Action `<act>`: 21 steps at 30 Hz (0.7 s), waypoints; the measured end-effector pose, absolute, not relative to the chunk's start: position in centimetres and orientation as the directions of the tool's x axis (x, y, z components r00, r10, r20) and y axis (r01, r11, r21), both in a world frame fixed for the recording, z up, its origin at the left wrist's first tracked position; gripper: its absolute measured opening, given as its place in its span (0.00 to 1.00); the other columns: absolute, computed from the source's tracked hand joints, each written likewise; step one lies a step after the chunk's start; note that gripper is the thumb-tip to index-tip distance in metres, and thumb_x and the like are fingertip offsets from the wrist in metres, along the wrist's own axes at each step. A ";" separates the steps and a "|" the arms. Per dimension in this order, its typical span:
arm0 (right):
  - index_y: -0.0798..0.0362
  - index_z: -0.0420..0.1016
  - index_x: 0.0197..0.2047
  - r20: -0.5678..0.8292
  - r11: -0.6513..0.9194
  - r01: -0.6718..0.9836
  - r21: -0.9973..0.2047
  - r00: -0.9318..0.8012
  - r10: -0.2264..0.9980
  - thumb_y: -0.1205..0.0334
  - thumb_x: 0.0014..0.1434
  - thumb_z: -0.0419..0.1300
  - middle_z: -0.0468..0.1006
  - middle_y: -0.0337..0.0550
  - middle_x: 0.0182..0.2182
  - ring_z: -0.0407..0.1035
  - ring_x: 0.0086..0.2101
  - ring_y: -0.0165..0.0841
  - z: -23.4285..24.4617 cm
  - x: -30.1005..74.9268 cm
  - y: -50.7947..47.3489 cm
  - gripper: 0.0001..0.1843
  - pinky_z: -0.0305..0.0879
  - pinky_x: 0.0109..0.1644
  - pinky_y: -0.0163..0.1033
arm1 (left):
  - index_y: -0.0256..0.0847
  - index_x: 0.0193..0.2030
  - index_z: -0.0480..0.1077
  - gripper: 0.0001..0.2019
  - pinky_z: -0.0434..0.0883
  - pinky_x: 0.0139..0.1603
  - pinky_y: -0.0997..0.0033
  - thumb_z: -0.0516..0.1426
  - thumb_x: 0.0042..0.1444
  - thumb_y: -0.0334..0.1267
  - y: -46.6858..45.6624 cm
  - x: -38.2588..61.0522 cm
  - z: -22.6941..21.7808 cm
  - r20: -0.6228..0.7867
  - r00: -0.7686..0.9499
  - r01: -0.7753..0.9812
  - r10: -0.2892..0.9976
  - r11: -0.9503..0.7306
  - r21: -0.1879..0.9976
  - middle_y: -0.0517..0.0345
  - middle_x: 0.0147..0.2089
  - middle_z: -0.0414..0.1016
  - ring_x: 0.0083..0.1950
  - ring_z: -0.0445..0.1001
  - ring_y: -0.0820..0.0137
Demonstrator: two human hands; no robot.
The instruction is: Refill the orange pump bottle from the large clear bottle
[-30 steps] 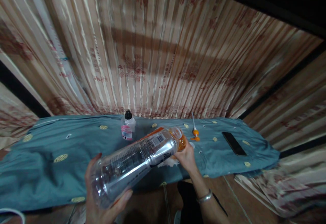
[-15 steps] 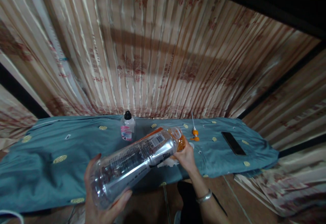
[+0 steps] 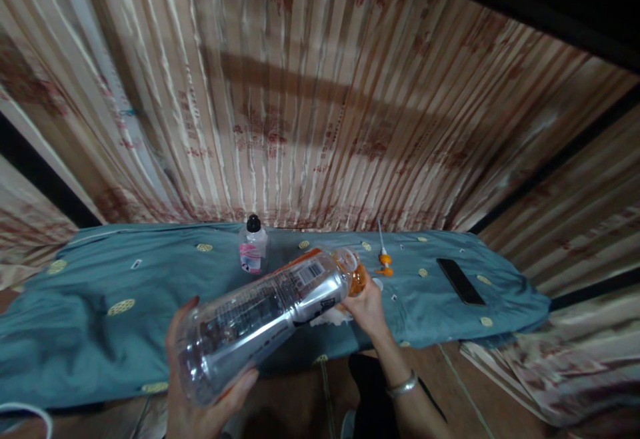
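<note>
Change over the last second: almost none. The large clear plastic bottle (image 3: 265, 322) is held at the same tilt and in the same place above the front edge of the teal cloth (image 3: 100, 292); only the view has shifted slightly. The grip and the bottle's position remain unchanged, so the handling appears to be in a steady hold rather than in transit.

Left hand (image 3: 200, 392): cups the bottle's base, fingers and thumb clamped around the bottom end nearest the camera.

Right hand (image 3: 367, 306): fingers closed about the bottle's orange neck end, which points away from the camera. A metal bracelet (image 3: 401, 386) sits on that wrist.

Bottle position: tilted, base low and near, neck raised and far, held in the air between both hands, not touching the cloth.

Relative to the bottle: a small bottle with a black cap and pink label (image 3: 253, 249) stands upright just behind it; an orange nozzle piece (image 3: 384, 262) lies beyond the neck end; a dark phone (image 3: 460, 281) lies well to the right.

Markings: a barcode and dark printed text show on the bottle's label; none is legible. The red print on the striped backdrop is not readable.
</note>
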State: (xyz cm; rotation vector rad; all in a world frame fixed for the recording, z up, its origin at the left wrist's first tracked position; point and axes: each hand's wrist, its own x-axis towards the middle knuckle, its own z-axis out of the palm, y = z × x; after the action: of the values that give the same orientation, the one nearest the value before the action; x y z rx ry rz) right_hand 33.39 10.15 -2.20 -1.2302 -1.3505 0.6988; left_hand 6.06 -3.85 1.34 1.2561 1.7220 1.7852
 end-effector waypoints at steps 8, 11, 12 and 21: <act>0.49 0.83 0.55 0.317 0.271 0.242 -0.932 0.182 0.931 0.53 0.47 0.80 0.94 0.47 0.47 0.90 0.45 0.49 -2.2 33.2 10.2 0.32 0.89 0.53 0.51 | 0.43 0.80 0.66 0.53 0.79 0.74 0.33 0.75 0.52 0.60 -3.7 6.0 1.5 0.324 -0.564 0.302 0.760 -0.176 0.937 0.36 0.74 0.75 0.66 0.83 0.41; 0.48 0.83 0.54 0.313 0.265 0.245 -0.933 0.185 0.931 0.53 0.46 0.80 0.94 0.47 0.47 0.90 0.45 0.49 -2.2 33.1 10.2 0.32 0.89 0.55 0.51 | 0.44 0.80 0.66 0.53 0.75 0.77 0.32 0.75 0.52 0.61 -3.7 6.1 1.4 0.316 -0.571 0.296 0.758 -0.169 0.940 0.37 0.75 0.74 0.67 0.83 0.41; 0.48 0.83 0.54 0.313 0.263 0.247 -0.932 0.188 0.931 0.53 0.46 0.80 0.94 0.47 0.48 0.90 0.46 0.49 -2.2 33.1 10.1 0.32 0.89 0.55 0.52 | 0.44 0.80 0.65 0.52 0.75 0.77 0.33 0.75 0.52 0.61 -3.7 6.1 1.4 0.309 -0.570 0.287 0.761 -0.168 0.943 0.37 0.75 0.74 0.67 0.83 0.41; 0.48 0.84 0.58 0.321 0.262 0.280 -0.923 0.188 0.928 0.55 0.47 0.81 0.94 0.48 0.50 0.90 0.47 0.49 -2.5 33.3 10.1 0.34 0.87 0.57 0.52 | 0.44 0.80 0.65 0.53 0.79 0.73 0.35 0.77 0.52 0.59 -3.8 6.1 1.6 0.272 -0.566 0.240 0.778 -0.160 0.957 0.39 0.70 0.77 0.61 0.85 0.44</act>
State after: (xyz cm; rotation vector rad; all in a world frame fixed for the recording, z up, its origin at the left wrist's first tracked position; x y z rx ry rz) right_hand 33.29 10.09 -2.46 -1.2585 -1.3378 0.6869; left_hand 6.13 -3.84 1.64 1.1550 1.7033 1.7738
